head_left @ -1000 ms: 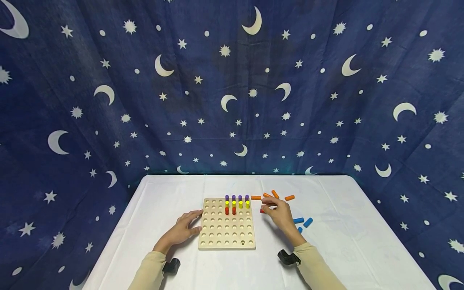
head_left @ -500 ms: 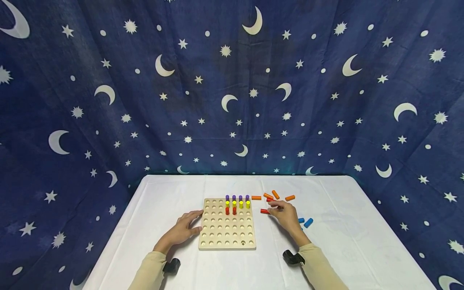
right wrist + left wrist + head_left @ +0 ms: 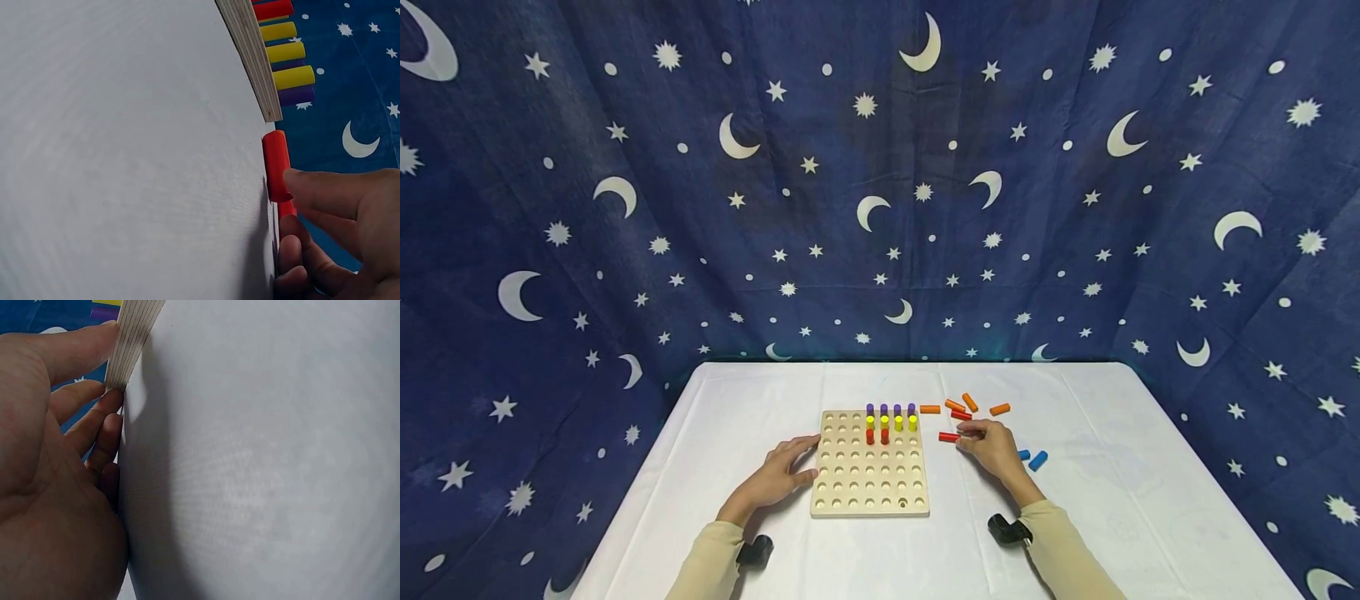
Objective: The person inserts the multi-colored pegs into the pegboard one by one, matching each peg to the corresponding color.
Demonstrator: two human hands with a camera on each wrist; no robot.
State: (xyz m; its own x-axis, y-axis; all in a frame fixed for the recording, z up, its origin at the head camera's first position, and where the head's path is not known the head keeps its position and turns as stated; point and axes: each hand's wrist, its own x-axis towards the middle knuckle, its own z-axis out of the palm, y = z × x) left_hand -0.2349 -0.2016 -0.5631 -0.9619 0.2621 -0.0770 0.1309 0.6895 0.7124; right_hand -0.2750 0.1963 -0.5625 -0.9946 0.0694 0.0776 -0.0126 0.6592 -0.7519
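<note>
Backdrop [image 3: 880, 179]: dark blue, printed with off-white crescents, stars and dots. Tablecloth [image 3: 775, 387]: plain white. Your sleeves [image 3: 707, 558]: plain beige; wrist devices [image 3: 756, 552] on you: black. Your pegboard [image 3: 838, 479]: pale wood tone, side striped in thin brown and cream lines. Standing in it, you have 4 purple pegs [image 3: 883, 409], 4 yellow pegs [image 3: 898, 423], 2 red pegs [image 3: 884, 437]. Loose: 4 orange pegs [image 3: 1000, 409], 2 more red [image 3: 948, 437], 2 blue pegs [image 3: 1038, 461]
</note>
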